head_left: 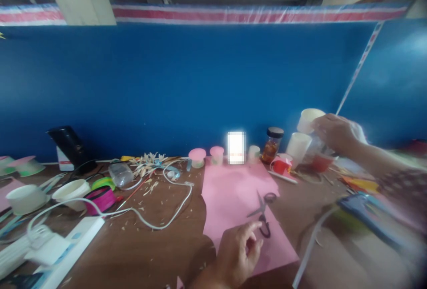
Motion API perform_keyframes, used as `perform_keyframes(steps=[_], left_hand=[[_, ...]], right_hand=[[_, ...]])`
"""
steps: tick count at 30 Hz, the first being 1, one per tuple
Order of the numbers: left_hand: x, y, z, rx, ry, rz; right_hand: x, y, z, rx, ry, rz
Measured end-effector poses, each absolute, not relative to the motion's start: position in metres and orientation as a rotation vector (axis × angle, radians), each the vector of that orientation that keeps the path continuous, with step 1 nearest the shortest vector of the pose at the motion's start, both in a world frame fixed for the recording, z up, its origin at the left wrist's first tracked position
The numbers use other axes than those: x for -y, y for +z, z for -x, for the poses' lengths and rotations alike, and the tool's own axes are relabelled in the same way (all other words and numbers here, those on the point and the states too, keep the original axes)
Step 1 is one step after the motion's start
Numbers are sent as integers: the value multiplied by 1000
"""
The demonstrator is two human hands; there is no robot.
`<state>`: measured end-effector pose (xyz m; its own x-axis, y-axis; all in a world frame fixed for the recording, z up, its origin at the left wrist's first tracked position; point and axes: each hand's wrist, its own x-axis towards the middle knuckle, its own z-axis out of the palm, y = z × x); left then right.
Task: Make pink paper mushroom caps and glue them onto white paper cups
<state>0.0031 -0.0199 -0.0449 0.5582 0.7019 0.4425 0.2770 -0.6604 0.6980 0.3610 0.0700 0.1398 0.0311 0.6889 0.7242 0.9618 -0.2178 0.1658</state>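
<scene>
My left hand (238,251) rests on a pink paper sheet (230,191) at the near edge of the brown table. Its fingers are loosely curled and apart, with the fingertips right next to the dark handle of a pair of scissors (263,211) lying open on the sheet. My right hand (333,132) is raised at the right, fingers wrapped on a tilted white cup (309,120) held above the table. Just below it stand another white cup (298,146) and a red cup (281,164).
A blue wall backs the table. Pink-lidded pots (197,156), a brown jar (272,144), a white cable (173,211), a power strip (71,246), ribbon spools (100,198) and white bowls (25,198) fill the left. A blue glue gun (360,206) lies at the right.
</scene>
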Motion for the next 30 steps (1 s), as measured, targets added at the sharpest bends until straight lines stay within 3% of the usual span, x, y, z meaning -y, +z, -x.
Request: perform_keyframes(steps=[9, 15, 30], left_hand=[[19, -46, 0, -919, 1248, -2026], [16, -49, 3, -979, 1421, -1963], [19, -43, -1, -892, 1305, -1887]], right_hand=[[-9, 91, -264, 2293, -733, 1521], [35, 50, -198, 2410, -406, 1001], [56, 32, -183, 2270, -6, 1095]])
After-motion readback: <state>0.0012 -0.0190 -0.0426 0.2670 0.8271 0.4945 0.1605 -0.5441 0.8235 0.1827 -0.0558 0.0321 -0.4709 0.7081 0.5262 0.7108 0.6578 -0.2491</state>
